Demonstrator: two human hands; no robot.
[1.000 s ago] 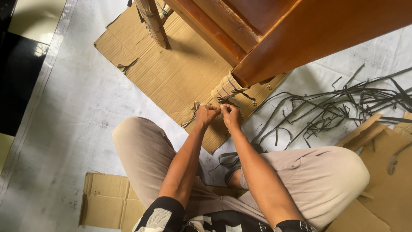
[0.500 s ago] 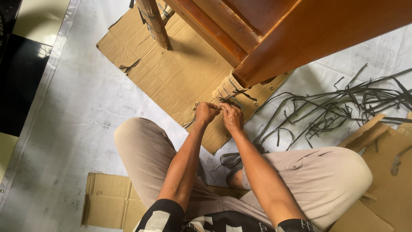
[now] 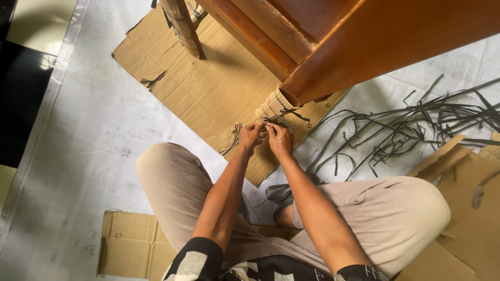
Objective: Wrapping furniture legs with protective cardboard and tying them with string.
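Both hands meet at the foot of the wrapped furniture leg [image 3: 272,105]; left hand [image 3: 251,136] and right hand [image 3: 280,139] pinch 1 dark strip [image 3: 275,122] running up-right toward that binding.

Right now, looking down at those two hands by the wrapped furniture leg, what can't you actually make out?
Head view only:
- What the left hand and right hand pinch: their fingers cover it, and it is too small.
- The foot of the wrapped leg: hidden behind the hands.
- The wooden furniture: cut off by the top edge.
- Ends of the dark strips: run past the right edge.
- Further leg: top cut off.
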